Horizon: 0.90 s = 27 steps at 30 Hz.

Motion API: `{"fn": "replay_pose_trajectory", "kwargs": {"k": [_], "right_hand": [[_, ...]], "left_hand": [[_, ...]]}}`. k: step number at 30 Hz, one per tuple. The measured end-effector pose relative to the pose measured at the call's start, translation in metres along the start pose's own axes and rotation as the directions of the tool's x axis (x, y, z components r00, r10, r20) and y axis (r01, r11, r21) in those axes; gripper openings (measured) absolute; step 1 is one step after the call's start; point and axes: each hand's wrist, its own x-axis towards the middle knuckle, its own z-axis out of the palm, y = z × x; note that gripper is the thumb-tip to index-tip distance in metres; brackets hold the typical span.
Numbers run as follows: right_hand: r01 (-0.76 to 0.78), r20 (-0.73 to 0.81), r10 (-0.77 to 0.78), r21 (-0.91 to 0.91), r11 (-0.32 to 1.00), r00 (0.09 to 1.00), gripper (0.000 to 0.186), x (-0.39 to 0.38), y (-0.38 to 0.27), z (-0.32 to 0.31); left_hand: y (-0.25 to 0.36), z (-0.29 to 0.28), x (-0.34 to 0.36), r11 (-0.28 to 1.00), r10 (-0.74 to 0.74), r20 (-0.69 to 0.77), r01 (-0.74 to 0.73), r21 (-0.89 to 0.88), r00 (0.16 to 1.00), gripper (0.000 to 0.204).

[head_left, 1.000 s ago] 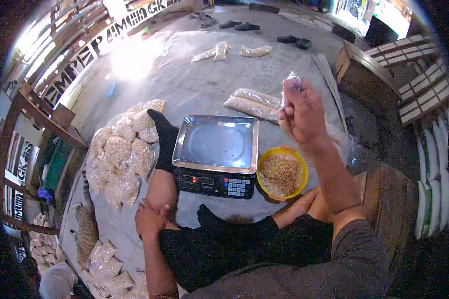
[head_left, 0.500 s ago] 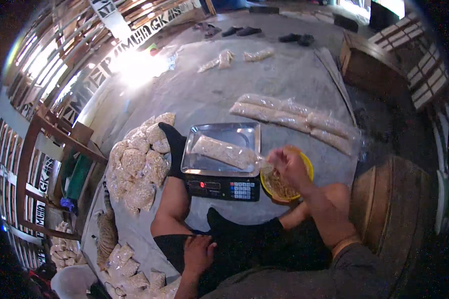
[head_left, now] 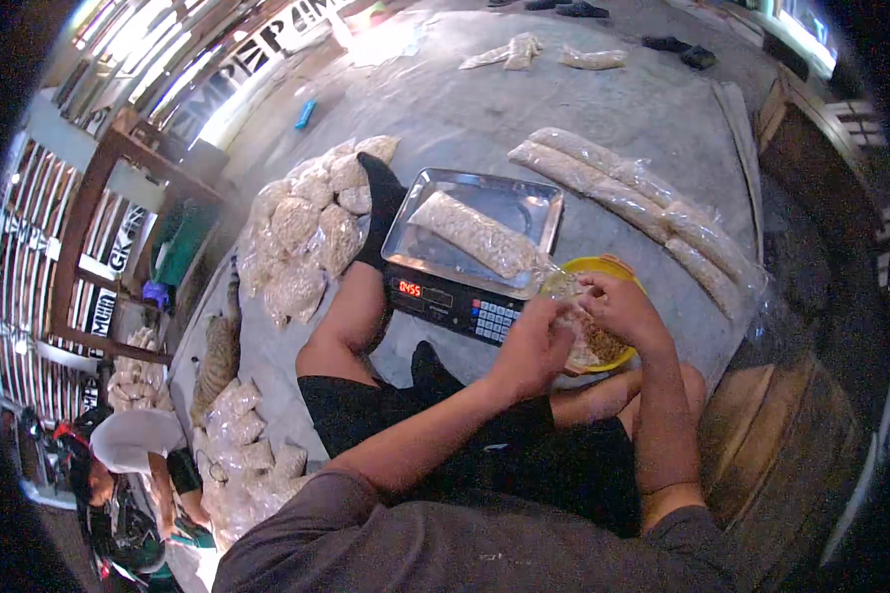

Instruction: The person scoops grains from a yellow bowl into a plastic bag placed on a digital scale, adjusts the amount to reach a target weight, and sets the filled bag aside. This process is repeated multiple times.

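Observation:
A long clear bag of pale grain (head_left: 475, 235) lies across the metal tray of a digital scale (head_left: 524, 203). Its open end hangs over a yellow bowl (head_left: 613, 267) holding more grain. My left hand (head_left: 530, 348) and my right hand (head_left: 618, 308) meet at that open end, both pinching the plastic above the bowl. I sit on the floor, legs in black socks stretched beside the scale.
Several filled round bags (head_left: 302, 232) are piled left of the scale, and more (head_left: 242, 445) lie nearer me. Long filled bags (head_left: 633, 203) lie in a row on the right. A wooden bench (head_left: 791, 455) stands at the right. A person (head_left: 129, 465) crouches at the lower left.
My right hand came down from holding a bag high and laid it on the tray. My left hand rose from my knee to join it at the bag's open end.

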Motion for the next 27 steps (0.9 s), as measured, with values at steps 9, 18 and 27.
{"fn": "replay_pose_trajectory", "kwargs": {"k": [9, 18, 27], "right_hand": [[0.061, -0.073, -0.053, 0.106, 0.992, 0.996, 0.03, 0.032, 0.025, 0.037], [0.215, -0.148, -0.178, 0.291, 0.932, 0.973, 0.041, 0.039, -0.01, 0.068], [0.367, -0.054, -0.412, -0.361, 0.857, 0.91, 0.018, 0.048, -0.025, 0.064]], "left_hand": [[-0.047, -0.003, 0.058, 0.78, 0.23, 0.042, -0.21, 0.589, 0.972, 0.016], [-0.071, -0.024, 0.061, 0.996, -0.089, -0.279, 0.094, 0.003, 0.956, 0.019], [-0.041, -0.042, 0.058, 0.934, 0.219, -0.108, -0.176, 0.311, 0.97, 0.014]]}}
